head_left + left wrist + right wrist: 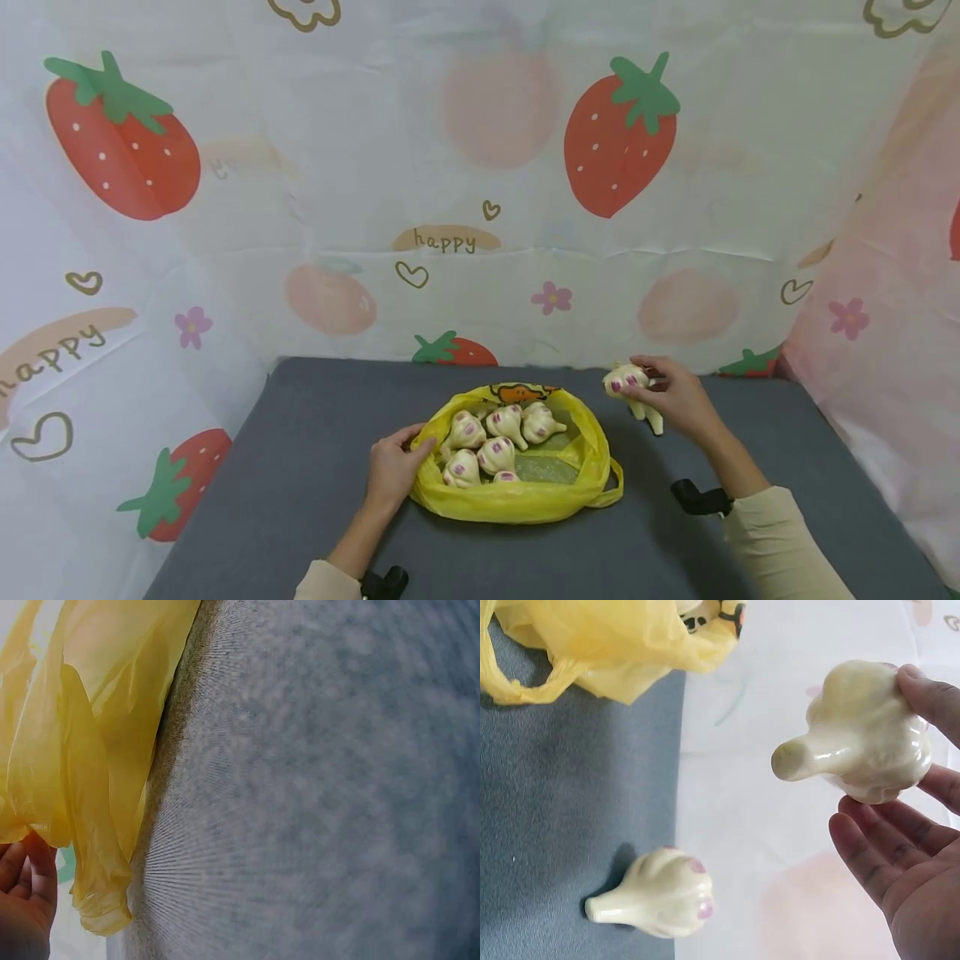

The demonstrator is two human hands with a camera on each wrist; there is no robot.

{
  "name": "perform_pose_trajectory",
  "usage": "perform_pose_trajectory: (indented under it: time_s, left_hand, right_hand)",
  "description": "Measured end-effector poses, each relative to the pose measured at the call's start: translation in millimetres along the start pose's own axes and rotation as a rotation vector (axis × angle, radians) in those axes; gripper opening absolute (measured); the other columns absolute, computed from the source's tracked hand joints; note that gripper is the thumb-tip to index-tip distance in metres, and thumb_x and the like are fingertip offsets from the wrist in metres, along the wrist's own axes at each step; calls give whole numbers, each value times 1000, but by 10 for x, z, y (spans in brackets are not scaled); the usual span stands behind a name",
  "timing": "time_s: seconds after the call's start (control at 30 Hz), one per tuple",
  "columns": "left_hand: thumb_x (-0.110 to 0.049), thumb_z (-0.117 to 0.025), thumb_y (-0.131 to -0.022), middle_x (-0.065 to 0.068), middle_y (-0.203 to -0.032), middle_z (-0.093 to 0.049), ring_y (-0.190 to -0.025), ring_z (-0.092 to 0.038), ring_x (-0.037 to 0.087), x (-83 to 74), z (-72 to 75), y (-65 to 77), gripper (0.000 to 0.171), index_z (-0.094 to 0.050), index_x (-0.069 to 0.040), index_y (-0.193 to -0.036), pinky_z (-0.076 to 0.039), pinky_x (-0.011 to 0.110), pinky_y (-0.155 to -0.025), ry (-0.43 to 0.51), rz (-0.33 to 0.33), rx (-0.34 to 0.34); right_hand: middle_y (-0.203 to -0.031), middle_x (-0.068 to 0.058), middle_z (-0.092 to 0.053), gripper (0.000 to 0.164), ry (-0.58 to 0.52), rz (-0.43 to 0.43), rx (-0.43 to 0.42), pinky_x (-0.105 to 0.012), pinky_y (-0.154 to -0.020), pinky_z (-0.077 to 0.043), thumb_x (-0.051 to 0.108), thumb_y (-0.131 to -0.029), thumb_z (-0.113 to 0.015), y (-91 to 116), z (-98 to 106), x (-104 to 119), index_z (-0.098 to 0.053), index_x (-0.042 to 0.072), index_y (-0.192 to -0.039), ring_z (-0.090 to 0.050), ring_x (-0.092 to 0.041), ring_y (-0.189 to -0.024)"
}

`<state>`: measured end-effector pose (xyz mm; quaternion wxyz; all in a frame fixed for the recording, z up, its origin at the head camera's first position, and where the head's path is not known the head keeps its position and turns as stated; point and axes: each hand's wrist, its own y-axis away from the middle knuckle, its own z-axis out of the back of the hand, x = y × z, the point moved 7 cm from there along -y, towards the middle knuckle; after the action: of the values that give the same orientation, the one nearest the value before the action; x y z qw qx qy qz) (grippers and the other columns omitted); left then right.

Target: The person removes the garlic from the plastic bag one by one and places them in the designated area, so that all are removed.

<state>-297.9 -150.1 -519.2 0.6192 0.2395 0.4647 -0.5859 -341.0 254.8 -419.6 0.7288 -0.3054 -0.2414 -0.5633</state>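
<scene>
A yellow plastic bag (510, 504) stands on the grey table, its mouth spread wide. Inside lie several garlic bulbs (497, 456), white with purple patches. My left hand (392, 471) pinches the bag's left rim between thumb and fingers; in the left wrist view the fingers (43, 874) meet the yellow plastic. To the right of the bag, my right hand (678, 400) holds a garlic bulb (870, 735) by its rounded body, above the table. Below it, a second bulb (664, 892) lies on the table, mostly hidden in the head view by the hand and the held bulb.
The dark grey table (322, 433) runs back to a hanging white cloth (360, 208) printed with strawberries. A loop handle (617, 483) of the bag lies out on its right side. Cloth also hangs at the left and right sides.
</scene>
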Motion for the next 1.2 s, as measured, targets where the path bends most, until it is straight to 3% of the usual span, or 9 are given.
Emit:
perform_pose_trajectory:
  time_s: [0.43,0.67,1.2]
  left_hand:
    - [-14,-76,-85,12,-98,-76,-86,-72,24,-80,30,-2,21,-77,-5,-103,-53,19,-67,23,-46,-86]
    - [-12,-76,-85,13,-96,-76,-79,-70,22,-67,10,-17,19,-77,-5,-103,-51,17,-64,48,-43,-111]
    - [-14,-76,-85,12,-97,-76,-77,-70,18,-46,21,-33,19,-78,-6,-103,-52,17,-63,68,-27,-110]
  right_hand:
    - [-132,-27,-50,62,-10,-22,-33,-53,-88,-53,32,-91,-69,49,143,-115,-49,-1,-139,-59,-46,-112]
    - [-131,-27,-53,56,18,3,-83,-54,-86,-53,27,-91,-71,55,237,-153,-53,-1,-136,-61,-46,-110]
    - [-136,-31,-48,61,76,-42,-122,-55,-83,-54,31,-91,-70,70,397,-344,-51,-4,-137,-59,-50,-110]
